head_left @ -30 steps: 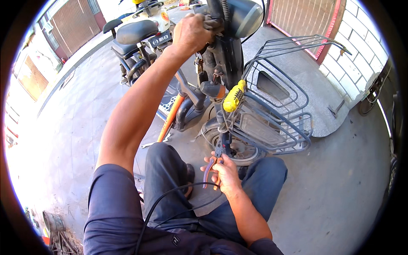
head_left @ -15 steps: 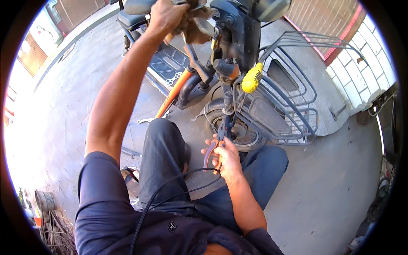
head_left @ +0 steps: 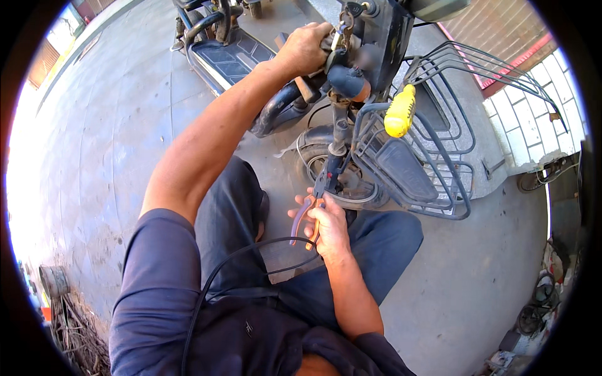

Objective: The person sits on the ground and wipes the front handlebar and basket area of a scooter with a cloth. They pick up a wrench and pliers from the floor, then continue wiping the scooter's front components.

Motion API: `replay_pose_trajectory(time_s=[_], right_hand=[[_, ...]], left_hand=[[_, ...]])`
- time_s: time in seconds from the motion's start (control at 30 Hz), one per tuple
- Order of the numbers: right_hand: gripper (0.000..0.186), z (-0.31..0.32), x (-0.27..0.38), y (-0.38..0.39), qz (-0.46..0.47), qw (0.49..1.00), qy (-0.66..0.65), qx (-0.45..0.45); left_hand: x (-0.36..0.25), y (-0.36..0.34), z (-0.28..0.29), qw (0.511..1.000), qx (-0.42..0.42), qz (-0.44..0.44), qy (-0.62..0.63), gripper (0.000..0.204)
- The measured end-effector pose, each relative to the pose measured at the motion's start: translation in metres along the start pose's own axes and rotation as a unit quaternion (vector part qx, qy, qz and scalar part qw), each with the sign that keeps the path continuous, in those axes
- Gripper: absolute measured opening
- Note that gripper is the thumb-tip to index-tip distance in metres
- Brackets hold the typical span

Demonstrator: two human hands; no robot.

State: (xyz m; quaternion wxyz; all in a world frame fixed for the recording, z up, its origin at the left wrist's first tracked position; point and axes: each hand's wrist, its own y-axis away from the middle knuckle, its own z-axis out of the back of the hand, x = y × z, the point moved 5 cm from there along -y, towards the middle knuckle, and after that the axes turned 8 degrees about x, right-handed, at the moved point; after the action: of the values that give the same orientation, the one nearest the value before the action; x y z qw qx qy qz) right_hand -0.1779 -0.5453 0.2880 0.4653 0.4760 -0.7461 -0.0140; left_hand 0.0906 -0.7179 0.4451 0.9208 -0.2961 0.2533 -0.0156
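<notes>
My left hand (head_left: pixel 303 50) is closed on a crumpled rag (head_left: pixel 327 44), partly hidden, against the scooter's front column beside hanging keys (head_left: pixel 342 34). Lower down, my right hand (head_left: pixel 329 227) grips pliers (head_left: pixel 314 203) with orange-and-purple handles, their jaws at the lower front fork (head_left: pixel 333 172), just above the wheel (head_left: pixel 357 193). A black cable (head_left: pixel 235 254) loops by that hand and over my clothing. A yellow-handled tool (head_left: pixel 400 111) rests on the bent wire basket (head_left: pixel 464 197) to the right of the column.
The scooter's footboard (head_left: pixel 229 59) is behind my left arm. A red-framed gate (head_left: pixel 480 37) and white brick wall (head_left: pixel 523 113) stand at upper right. Assorted parts (head_left: pixel 533 313) lie along the right edge; a metal can (head_left: pixel 55 281) and dry sticks (head_left: pixel 78 332) are at lower left.
The view has shifted. Since half a second ago my left hand and rag have moved down and right, closer to the column. My right hand keeps its grip on the pliers at the fork.
</notes>
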Motion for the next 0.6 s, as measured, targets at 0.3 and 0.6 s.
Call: replay_pose_trajectory(time_s=[0.3,0.6], right_hand=[[0.044,-0.004,-0.002,-0.006,-0.006,0.999,-0.011,0.030],[0.053,0.007,0.003,-0.009,0.074,0.993,-0.090,0.019]], left_hand=[[0.006,0.014,0.022,0.997,0.021,0.057,-0.045,0.027],[0.045,0.162,0.060,0.830,-0.125,0.363,0.405,0.032]])
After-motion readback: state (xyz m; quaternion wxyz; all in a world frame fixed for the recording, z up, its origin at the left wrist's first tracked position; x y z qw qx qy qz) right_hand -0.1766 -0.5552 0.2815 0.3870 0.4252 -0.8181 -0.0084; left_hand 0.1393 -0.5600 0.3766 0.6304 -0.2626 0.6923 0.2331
